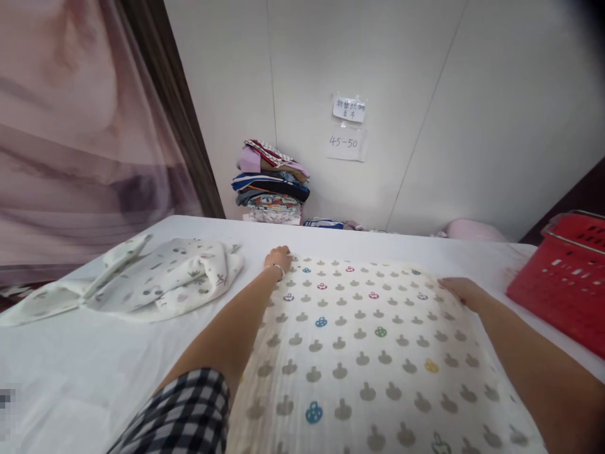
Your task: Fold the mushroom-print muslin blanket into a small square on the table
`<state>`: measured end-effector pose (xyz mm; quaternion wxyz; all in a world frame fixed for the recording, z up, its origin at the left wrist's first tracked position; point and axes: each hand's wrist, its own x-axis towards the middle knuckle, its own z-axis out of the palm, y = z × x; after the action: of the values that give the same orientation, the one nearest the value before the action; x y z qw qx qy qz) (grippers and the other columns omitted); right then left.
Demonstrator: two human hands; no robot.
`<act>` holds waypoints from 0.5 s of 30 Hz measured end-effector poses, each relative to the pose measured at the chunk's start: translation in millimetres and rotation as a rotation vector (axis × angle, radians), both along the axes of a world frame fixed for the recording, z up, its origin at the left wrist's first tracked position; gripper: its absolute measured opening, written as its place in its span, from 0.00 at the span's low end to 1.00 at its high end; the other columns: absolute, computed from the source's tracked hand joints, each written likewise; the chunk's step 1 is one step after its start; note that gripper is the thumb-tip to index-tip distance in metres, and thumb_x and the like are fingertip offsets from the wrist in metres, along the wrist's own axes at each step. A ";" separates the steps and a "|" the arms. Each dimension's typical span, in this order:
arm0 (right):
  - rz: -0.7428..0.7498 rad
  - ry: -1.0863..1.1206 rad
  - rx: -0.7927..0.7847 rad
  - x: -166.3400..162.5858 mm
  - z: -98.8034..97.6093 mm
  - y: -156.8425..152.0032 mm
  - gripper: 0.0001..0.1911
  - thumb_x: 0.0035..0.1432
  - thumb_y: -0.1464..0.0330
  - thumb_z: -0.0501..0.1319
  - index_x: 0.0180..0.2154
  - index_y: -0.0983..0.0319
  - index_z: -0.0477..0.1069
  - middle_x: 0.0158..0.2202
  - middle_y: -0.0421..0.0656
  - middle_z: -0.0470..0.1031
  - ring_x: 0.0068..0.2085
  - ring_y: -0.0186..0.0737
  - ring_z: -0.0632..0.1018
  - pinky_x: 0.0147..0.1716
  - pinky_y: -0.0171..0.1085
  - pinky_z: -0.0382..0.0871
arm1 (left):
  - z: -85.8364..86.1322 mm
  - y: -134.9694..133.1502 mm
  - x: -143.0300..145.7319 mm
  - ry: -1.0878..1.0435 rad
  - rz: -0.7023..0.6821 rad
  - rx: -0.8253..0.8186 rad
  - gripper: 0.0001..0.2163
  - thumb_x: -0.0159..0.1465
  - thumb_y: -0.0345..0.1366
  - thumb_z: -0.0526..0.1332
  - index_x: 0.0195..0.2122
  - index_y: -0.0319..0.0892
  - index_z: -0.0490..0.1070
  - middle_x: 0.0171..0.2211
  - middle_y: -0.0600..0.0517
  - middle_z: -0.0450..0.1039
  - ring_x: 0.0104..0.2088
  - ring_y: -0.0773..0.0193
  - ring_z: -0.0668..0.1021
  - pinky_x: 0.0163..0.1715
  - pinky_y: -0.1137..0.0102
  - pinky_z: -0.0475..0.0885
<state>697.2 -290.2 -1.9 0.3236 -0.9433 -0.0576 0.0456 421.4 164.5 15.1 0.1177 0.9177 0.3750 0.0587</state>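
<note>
I find the mushroom-print cloth (352,340) spread flat on the white-covered table (155,372), directly before me and running from its far part toward the near edge of view. Its ground is off-white; most motifs are grey, with scattered blue, red, green and yellow ones.

My left hand (280,258) is at the cloth's far left corner, fingers together and bent downward; I cannot tell whether they pinch the fabric or only press on it. A bracelet (275,269) circles that wrist, and a black-and-white checked sleeve (186,410) covers the arm higher up. My right hand (460,291) is at the far right corner, fingers extended toward the left along the edge; the thumb is hidden, so a grip cannot be confirmed.

To the left lies a second printed cloth (165,277), crumpled and apart from the first. At right stands a red basket (562,277). Beyond the table's far edge rises a stack of folded fabrics (274,183), near a wall (401,82) bearing a paper marked "45-50" (346,146).
</note>
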 end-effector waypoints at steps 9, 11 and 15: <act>-0.011 0.032 -0.053 2.0 -6.0 10.5 0.16 0.51 0.61 0.58 0.39 0.63 0.76 0.42 0.50 0.76 0.42 0.49 0.76 0.38 0.39 0.70 | -5.9 6.3 1.7 -0.041 0.058 -0.050 0.17 0.62 0.39 0.52 0.51 0.45 0.65 0.52 0.46 0.66 0.51 0.56 0.70 0.48 0.65 0.66; 0.022 0.030 -0.065 0.4 0.0 13.5 0.21 0.51 0.56 0.59 0.42 0.63 0.75 0.45 0.51 0.75 0.43 0.49 0.76 0.37 0.39 0.70 | -8.5 5.7 1.7 -0.063 0.061 -0.071 0.19 0.62 0.42 0.53 0.54 0.45 0.62 0.54 0.47 0.65 0.51 0.58 0.70 0.49 0.68 0.66; 0.072 -0.023 -0.178 -2.0 6.8 27.5 0.27 0.51 0.56 0.59 0.47 0.67 0.72 0.48 0.54 0.73 0.44 0.49 0.76 0.39 0.39 0.70 | -11.1 7.0 3.0 -0.079 0.109 -0.110 0.19 0.62 0.43 0.52 0.53 0.45 0.63 0.52 0.47 0.67 0.49 0.59 0.72 0.46 0.69 0.67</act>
<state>695.2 -262.7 4.8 0.2357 -0.9662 -0.0912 0.0512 424.5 171.5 3.9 0.1793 0.8849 0.4223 0.0806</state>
